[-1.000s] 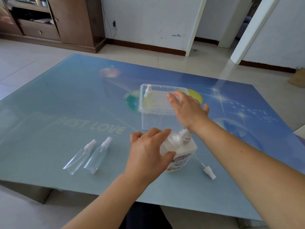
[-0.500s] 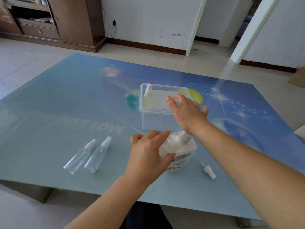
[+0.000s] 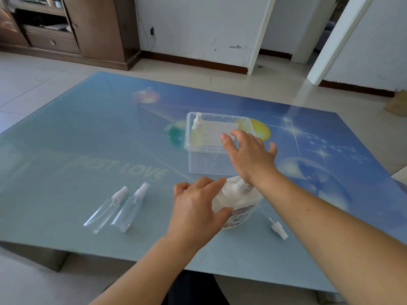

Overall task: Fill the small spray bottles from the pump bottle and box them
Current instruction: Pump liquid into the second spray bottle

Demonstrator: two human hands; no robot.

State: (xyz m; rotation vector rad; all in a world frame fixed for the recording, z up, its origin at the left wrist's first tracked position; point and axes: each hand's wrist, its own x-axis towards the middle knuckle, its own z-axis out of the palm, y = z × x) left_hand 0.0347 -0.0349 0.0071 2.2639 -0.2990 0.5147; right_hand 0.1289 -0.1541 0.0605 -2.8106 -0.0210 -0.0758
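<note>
A glass table (image 3: 66, 150) with a blue space print stands on pale floor tiles, with a brown cabinet (image 3: 97, 27) behind at the left. Two small spray bottles (image 3: 114, 209) lie near the front. The left hand (image 3: 196, 213) is wrapped around the pump bottle (image 3: 240, 208). The right hand (image 3: 248, 157), fingers spread, hovers over the clear box (image 3: 211, 159), which holds one yellowish bottle (image 3: 196, 128). A loose sprayer head (image 3: 278, 231) lies at the right.

Left hand (image 3: 196, 208) curled, fingers bent and thumb pointed right, right hand (image 3: 248, 155) held farther off, fingers spread, palm down, both forearms bare

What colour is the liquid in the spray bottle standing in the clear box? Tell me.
Pale yellow-green, seen in the head view: the spray bottle stands upright in the box's left corner.
</note>
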